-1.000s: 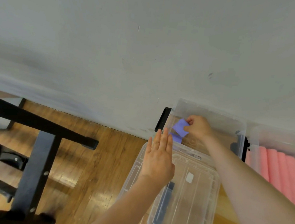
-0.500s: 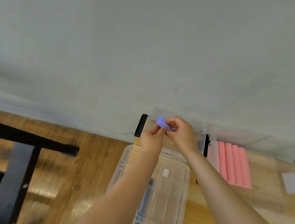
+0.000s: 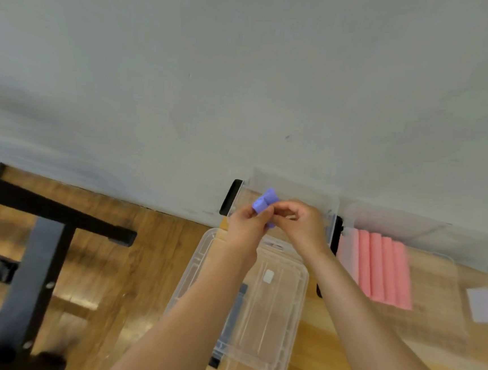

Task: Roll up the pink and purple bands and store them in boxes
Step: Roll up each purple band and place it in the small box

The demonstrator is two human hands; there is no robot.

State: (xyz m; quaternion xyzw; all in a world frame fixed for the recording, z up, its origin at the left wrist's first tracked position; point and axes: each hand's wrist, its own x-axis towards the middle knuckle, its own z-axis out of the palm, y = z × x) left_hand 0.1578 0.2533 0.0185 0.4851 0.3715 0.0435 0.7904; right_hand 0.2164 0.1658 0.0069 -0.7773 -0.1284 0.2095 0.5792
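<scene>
A small purple band (image 3: 265, 202) is held between both hands just above an open clear box (image 3: 292, 189) with black latches that stands against the wall. My left hand (image 3: 248, 226) pinches its lower left part. My right hand (image 3: 298, 223) pinches it from the right with curled fingers. Part of the band is hidden behind my fingers. To the right, a second clear box (image 3: 442, 261) holds several rolled pink bands (image 3: 380, 270) lying side by side.
A clear lid (image 3: 273, 305) lies flat on the wooden table under my forearms. A black metal frame (image 3: 43, 241) stands on the wood floor at left. A pale card (image 3: 481, 304) lies at far right. The grey wall fills the upper view.
My left hand rose from the lid and took hold of the purple band together with my right hand. The view shifted right, showing more of the pink rolls.
</scene>
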